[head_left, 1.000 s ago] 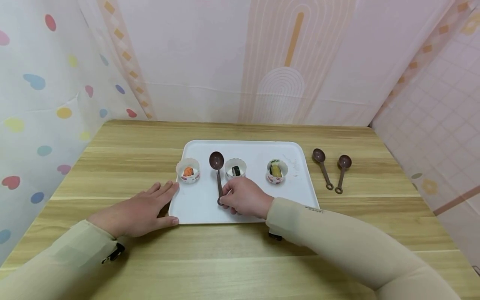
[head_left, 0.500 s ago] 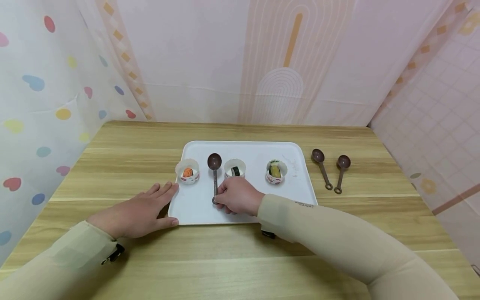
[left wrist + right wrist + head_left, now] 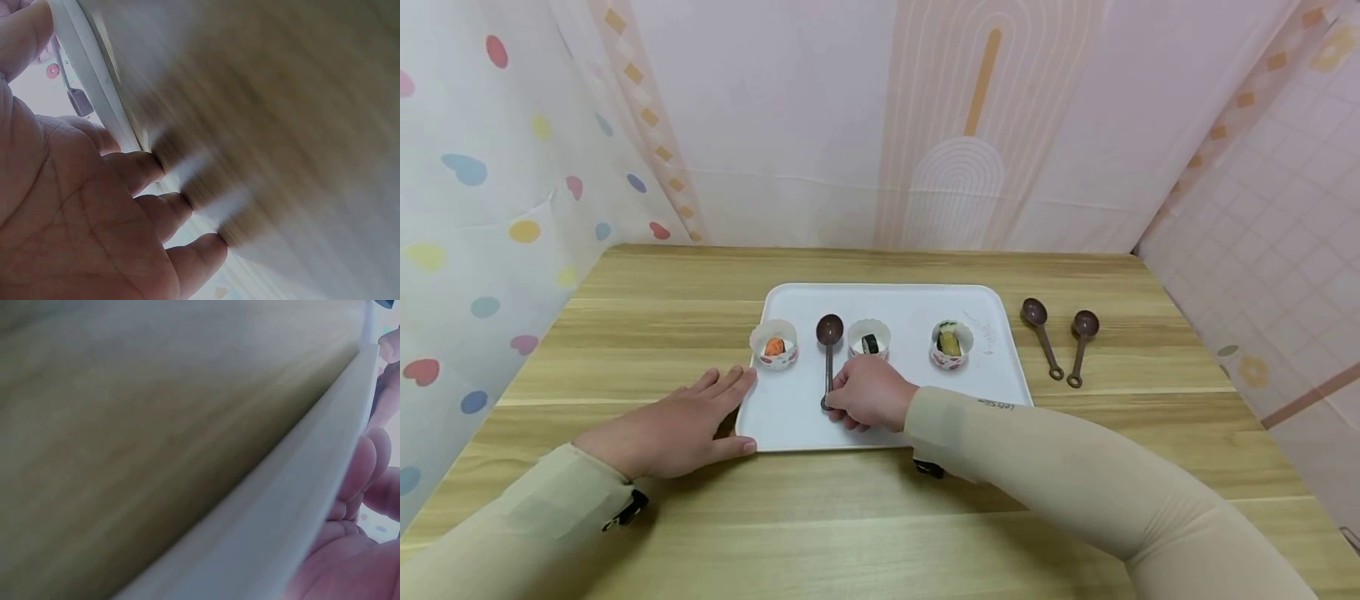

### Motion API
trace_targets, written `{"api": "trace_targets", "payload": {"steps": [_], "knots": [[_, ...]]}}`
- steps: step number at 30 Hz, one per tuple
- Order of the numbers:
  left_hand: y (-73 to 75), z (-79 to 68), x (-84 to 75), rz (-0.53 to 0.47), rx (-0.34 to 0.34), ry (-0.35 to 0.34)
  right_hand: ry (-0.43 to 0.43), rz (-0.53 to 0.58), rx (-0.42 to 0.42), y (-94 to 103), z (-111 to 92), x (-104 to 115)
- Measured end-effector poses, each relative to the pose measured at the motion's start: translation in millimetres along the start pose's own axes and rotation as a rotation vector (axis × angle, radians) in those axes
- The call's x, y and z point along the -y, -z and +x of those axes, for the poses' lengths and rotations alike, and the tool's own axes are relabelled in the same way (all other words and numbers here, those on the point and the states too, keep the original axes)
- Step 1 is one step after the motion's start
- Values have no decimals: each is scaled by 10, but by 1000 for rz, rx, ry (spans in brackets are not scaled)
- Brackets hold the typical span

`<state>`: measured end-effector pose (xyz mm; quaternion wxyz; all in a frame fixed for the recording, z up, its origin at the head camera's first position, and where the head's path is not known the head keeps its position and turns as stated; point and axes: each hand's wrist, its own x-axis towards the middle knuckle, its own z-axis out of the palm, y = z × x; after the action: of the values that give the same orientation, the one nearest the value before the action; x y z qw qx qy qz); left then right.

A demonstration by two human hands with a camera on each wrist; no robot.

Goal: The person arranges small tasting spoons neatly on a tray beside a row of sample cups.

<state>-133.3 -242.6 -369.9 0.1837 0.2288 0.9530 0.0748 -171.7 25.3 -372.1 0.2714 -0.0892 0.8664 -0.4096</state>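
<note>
My right hand [image 3: 874, 392] pinches the handle end of a brown measuring spoon [image 3: 829, 332]. The spoon lies upright in the head view over the white tray [image 3: 790, 425], its bowl pointing away from me, between two paper cups. The left paper cup [image 3: 774, 344] holds an orange-topped sushi piece; the middle paper cup [image 3: 869, 335] has a dark-wrapped roll and is partly hidden by my right hand. My left hand [image 3: 677, 425] rests with straight fingers at the tray's left edge. In the left wrist view, its fingertips [image 3: 203, 253] meet the wooden table beside the tray rim.
A third paper cup [image 3: 951, 345] with a yellow-green piece stands toward the tray's right. Two more brown measuring spoons, one inner [image 3: 1034, 313] and one outer [image 3: 1085, 325], lie on the wooden table [image 3: 880, 517] right of the tray. Patterned curtains hang behind and at both sides.
My right hand has shifted slightly left and the spoon with it, its bowl coming a little lower in the head view and its handle straighter. My left hand has stayed in place.
</note>
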Motion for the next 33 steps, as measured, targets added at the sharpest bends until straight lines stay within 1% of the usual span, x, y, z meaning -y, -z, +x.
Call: {"api": "trace_targets", "payload": {"steps": [12, 24, 33], "knots": [[-7, 9, 2, -6, 4, 4, -37, 28, -1, -10, -10, 26], [-14, 11, 9, 5, -2, -2, -41, 49, -1, -23, -18, 26], [-19, 11, 13, 4, -5, -1, -50, 42, -3, -25, -28, 36]]}}
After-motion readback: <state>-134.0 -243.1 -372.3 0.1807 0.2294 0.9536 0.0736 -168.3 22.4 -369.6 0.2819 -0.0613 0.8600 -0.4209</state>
